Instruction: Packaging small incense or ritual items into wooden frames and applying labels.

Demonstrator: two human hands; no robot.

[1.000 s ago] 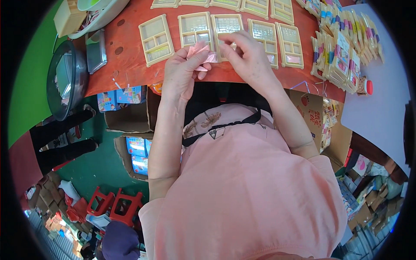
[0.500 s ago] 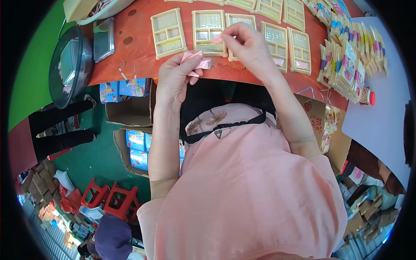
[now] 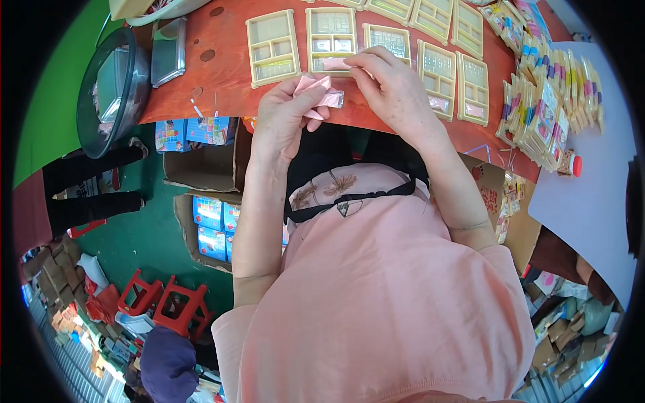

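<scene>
My left hand is closed around several small pink packets, which stick out between thumb and fingers above the table's near edge. Beside it, the fingertips of my right hand pinch the right end of another pink packet. That packet lies in the bottom compartment of a cream divided tray, whose middle compartments hold small clear pieces. A similar tray stands to its left. My right hand partly covers a third tray. Two trays farther right have pink pieces in their bottom compartments.
More cream trays line the far side of the red table. Packed bundles pile up at the right, near a red-lidded jar. At left are a dark basin and clear cases. Cartons sit below.
My right hand has brought the pink packet from above the tray down into its bottom compartment. My left hand keeps its hold on the other packets. The view has shifted slightly.
</scene>
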